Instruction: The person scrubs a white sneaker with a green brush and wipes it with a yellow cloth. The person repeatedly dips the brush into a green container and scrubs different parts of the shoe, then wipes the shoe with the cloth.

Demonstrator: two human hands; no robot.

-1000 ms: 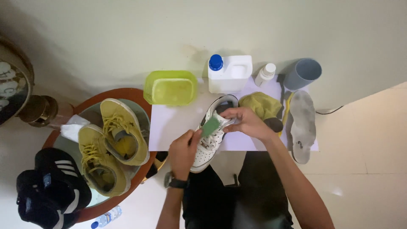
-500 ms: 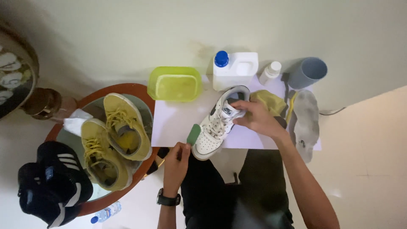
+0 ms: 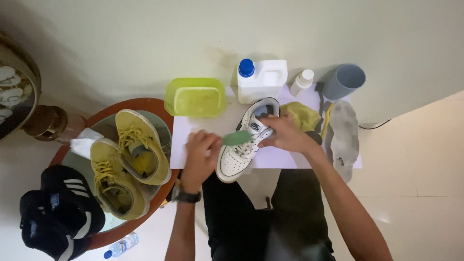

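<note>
A white sneaker (image 3: 239,153) with dark trim lies on a white sheet (image 3: 280,157), toe toward me. My right hand (image 3: 285,133) grips its upper side near the laces. My left hand (image 3: 200,154) holds a small green brush (image 3: 237,138) whose head rests over the laces. A yellow-green cloth (image 3: 302,116) sits just behind my right hand. A black watch is on my left wrist.
A green plastic tub (image 3: 195,96), a white jug with a blue cap (image 3: 261,79), a small white bottle (image 3: 302,82) and a grey cup (image 3: 344,81) line the wall. A grey insole (image 3: 343,137) lies right. Yellow sneakers (image 3: 128,162) and black shoes (image 3: 58,212) sit on a round table.
My left hand dropped away from the shoe toward my lap, then came back up with the green brush onto the laces. My right hand kept hold of the sneaker.
</note>
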